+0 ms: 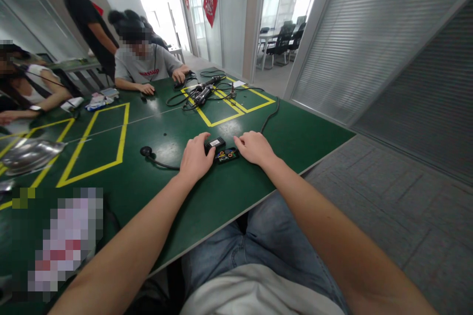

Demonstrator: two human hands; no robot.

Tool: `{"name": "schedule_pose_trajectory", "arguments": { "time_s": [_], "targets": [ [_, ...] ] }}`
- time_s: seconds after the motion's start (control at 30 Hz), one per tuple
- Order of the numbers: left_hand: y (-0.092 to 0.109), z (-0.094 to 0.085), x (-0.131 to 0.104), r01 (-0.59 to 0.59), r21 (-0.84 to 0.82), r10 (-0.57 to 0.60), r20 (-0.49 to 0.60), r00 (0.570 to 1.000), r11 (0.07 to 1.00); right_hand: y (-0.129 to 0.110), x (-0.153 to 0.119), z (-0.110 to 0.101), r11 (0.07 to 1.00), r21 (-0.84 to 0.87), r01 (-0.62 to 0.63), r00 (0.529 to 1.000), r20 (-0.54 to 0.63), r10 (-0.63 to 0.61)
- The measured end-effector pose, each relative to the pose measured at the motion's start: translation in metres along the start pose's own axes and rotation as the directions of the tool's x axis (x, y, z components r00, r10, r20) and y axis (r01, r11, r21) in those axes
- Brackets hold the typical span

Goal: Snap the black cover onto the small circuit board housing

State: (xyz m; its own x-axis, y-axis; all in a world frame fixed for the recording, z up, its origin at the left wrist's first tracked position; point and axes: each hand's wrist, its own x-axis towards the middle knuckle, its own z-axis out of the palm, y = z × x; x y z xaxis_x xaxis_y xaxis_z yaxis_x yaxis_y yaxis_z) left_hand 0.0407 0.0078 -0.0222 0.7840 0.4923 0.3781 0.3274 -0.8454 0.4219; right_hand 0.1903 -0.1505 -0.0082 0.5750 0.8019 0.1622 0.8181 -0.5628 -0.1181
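Observation:
Between my hands on the green table lies an opened black power adapter. Its lower case [226,156] shows a circuit board with orange ring-shaped parts, and its black cover [216,143] with a white label sits just behind. My left hand [198,158] rests at the left end of these pieces, thumb and fingers apart, the thumb beside the circuit board. At the right end is my right hand [255,147], fingers loosely curved and thumb apart; its fingertips are partly hidden. A black plug [146,151] lies left, its cord running to my left hand.
Black cables and metal-bodied devices [203,93] are tangled farther back within yellow tape. A dark cord [271,115] runs behind my right hand. A metal bowl [31,155] stands left. A co-worker [146,61] sits across the table; other people are at the left. The table edge [314,170] is close.

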Motion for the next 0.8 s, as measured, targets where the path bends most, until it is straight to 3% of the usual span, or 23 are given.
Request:
{"name": "schedule_pose_trajectory", "arguments": {
  "time_s": [0.1,0.2,0.33,0.6,0.8],
  "targets": [
    [0.01,-0.009,-0.004,-0.023,0.175,0.028,-0.025,0.999,0.984,-0.001,0.001,0.001,0.999,-0.038,0.01,1.0,0.003,-0.009],
    [0.02,-0.017,-0.007,-0.06,0.349,0.032,0.086,0.996,0.935,-0.002,0.001,0.003,0.999,-0.048,0.0,1.0,-0.005,-0.001],
    [0.026,-0.019,-0.009,-0.11,0.461,0.025,0.188,0.982,0.881,-0.003,0.001,0.004,0.999,-0.037,-0.036,0.999,-0.034,0.034],
    [0.027,-0.022,-0.005,-0.034,0.421,-0.037,0.16,0.986,0.907,0.001,0.001,0.005,0.998,0.011,-0.065,0.99,-0.122,0.066],
    [0.022,-0.018,-0.003,-0.079,0.384,-0.011,0.227,0.974,0.92,0.003,0.003,0.008,0.998,0.041,-0.044,0.997,-0.057,0.047]
  ]
}}
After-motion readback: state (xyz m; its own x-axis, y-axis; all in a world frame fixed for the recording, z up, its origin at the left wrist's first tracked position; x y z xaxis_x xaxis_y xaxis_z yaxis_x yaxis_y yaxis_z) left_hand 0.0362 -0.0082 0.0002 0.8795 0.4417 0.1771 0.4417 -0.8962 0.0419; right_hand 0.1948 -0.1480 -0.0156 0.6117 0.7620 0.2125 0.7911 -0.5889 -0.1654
